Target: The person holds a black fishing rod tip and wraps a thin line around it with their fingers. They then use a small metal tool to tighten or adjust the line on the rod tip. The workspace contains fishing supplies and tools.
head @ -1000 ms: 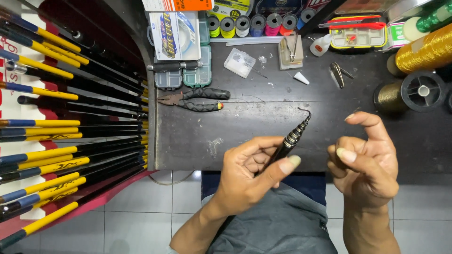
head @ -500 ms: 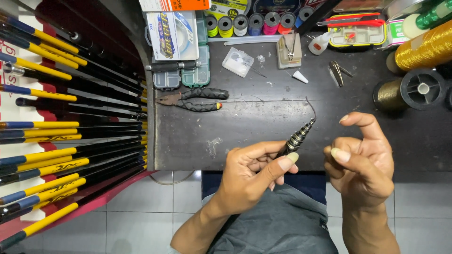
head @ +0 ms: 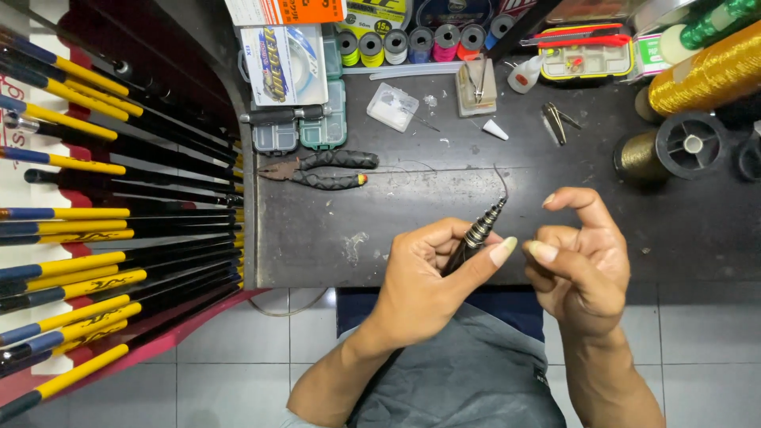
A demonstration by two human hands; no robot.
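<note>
Pinched between our left hand's [head: 424, 277] thumb and curled fingers is the dark rod tip [head: 476, 235], its ringed, banded end pointing toward one o'clock with a thin curved wire [head: 502, 182] rising from it. Our right hand [head: 583, 265] holds nothing we can make out; its fingers are loosely curled, thumb and forefinger narrowly apart, just beside the left thumb at three o'clock.

Against the frames of a second ago, the rod tip has come a little lower and nearer our body, and the right hand has drawn in closer, until the two thumbs almost meet.

Both hands hang over the near edge of the dark workbench [head: 317, 238]. We count one pair of pliers [head: 321, 169] with black grips at ten o'clock from the hands, six small spools [head: 420, 41] of coloured line in a row at twelve o'clock, and two large spools of gold thread [head: 697, 79] at two o'clock. At nine o'clock lies a rack of many black and yellow rods [head: 95, 222], too many and too overlapped to count surely.

Of containers, a green compartment box [head: 329, 119] sits above the pliers with a flat packet across it, its contents unclear; a yellow compartment box [head: 587, 55] at one o'clock holds small bits, with red-handled tools on its lid.
</note>
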